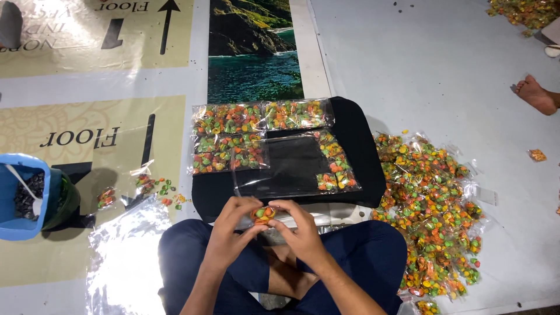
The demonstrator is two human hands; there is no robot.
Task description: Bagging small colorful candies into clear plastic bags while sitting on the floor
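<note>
Landmark: black pad point(356, 125), lying on the printed floor sheet point(87, 125) just ahead of the person's crossed legs.
Small packet: clear pouch of orange and green candies point(263, 214), at the near edge of the pad, above the lap.
Left hand point(228, 230): grip clenched on the packet's left side, thumb and fingers pinching it.
Right hand point(298, 227): grip clenched on the packet's right side; both hands touch it.
On the pad: clear sleeves of filled candy packets point(227, 119) in rows along its far and left parts; one mostly empty sleeve point(286, 166) at centre, with packets only down its right edge.
Right of the pad: heap of filled packets point(431, 210) on the floor; its near end is cut off by the frame edge.
Far left of the pad: blue tub point(16, 224) holding dark pieces, kind unclear, and a white scoop point(26, 188).
Left of the pad: loose candies point(157, 188) and crumpled clear film point(125, 256).
Far right: another person's bare foot point(535, 94), body out of frame.
</note>
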